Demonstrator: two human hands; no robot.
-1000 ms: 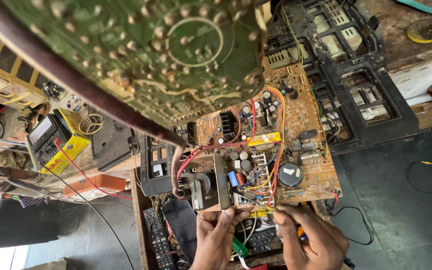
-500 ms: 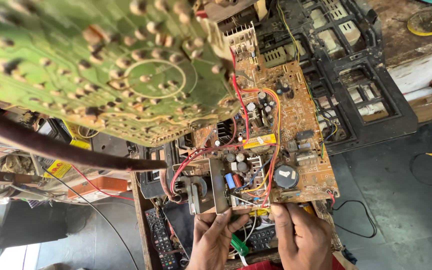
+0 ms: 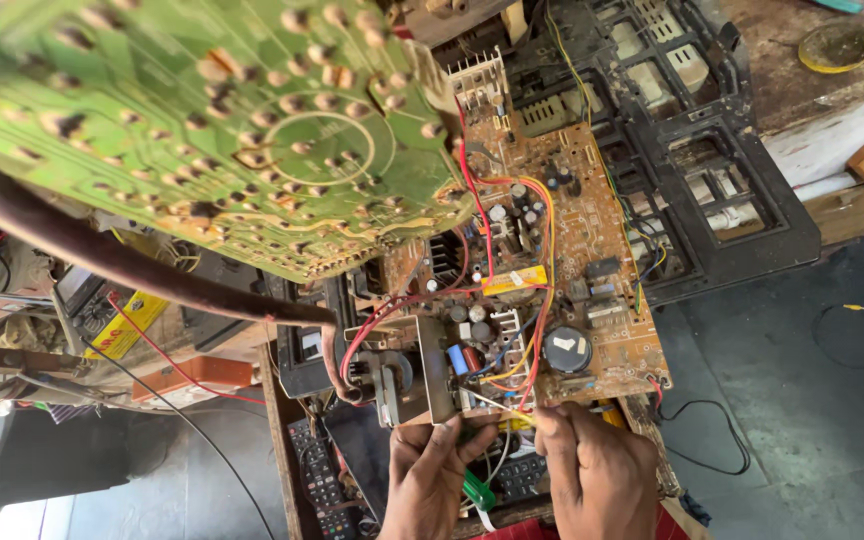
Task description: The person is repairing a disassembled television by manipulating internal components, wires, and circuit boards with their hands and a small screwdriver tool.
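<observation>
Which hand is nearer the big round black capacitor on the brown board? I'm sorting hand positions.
Right. The right hand sits just below the black capacitor, at the board's near edge. The left hand is lower and farther left, under the metal heat sink.

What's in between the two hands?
In the head view, a green-handled tool and thin wires lie between the left hand and right hand.

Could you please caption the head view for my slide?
Left hand and right hand grip the brown circuit board edge beneath a green board.

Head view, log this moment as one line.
left hand: on brown circuit board edge | right hand: pinching at same edge | green board: near lens
</observation>
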